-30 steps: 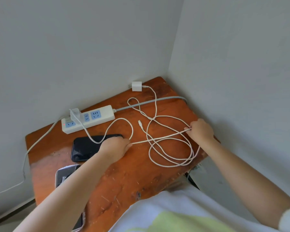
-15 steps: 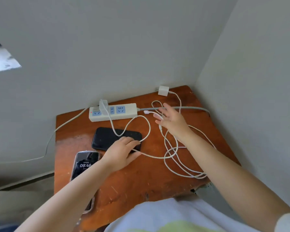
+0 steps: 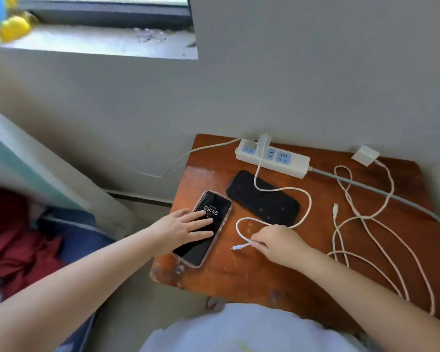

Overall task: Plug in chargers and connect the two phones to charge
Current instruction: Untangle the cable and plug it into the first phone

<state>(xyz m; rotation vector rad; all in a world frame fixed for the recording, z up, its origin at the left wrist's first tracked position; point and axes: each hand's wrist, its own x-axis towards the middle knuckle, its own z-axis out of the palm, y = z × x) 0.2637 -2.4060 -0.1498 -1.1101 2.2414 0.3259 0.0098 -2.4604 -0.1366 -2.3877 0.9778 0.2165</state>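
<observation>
From the head camera, the only view, the right hand (image 3: pixel 280 246) has left the tangle of long cable (image 3: pixel 366 224) it was sorting a moment ago and now pinches the free end of the short cable (image 3: pixel 306 199) between its fingers (image 3: pixel 258 244), the connector (image 3: pixel 239 247) poking out toward nine o'clock just above the desk (image 3: pixel 239 275). The left hand (image 3: pixel 186 228) has moved off the dark phone (image 3: pixel 263 198) and now lies flat on the lit phone (image 3: pixel 205 226), fingers spread and released, grasping nothing, pressing the screen that shows 09:46. That suggests the first hookup is at hand: the short cable runs back over the dark phone to a charger (image 3: pixel 264 142) already seated in the power strip (image 3: pixel 272 158) at twelve o'clock, so it needs only its phone. The lit phone lies at nine o'clock from the right hand, its lower end near the desk's front edge; the port is probably at that end, though blur hides it. The second charger (image 3: pixel 365 154) lies loose at two o'clock, not plugged in, its long cable coiled at three o'clock with its own connector (image 3: pixel 335 208) free. Both forearms reach in from six o'clock, the right wrist bent down.
</observation>
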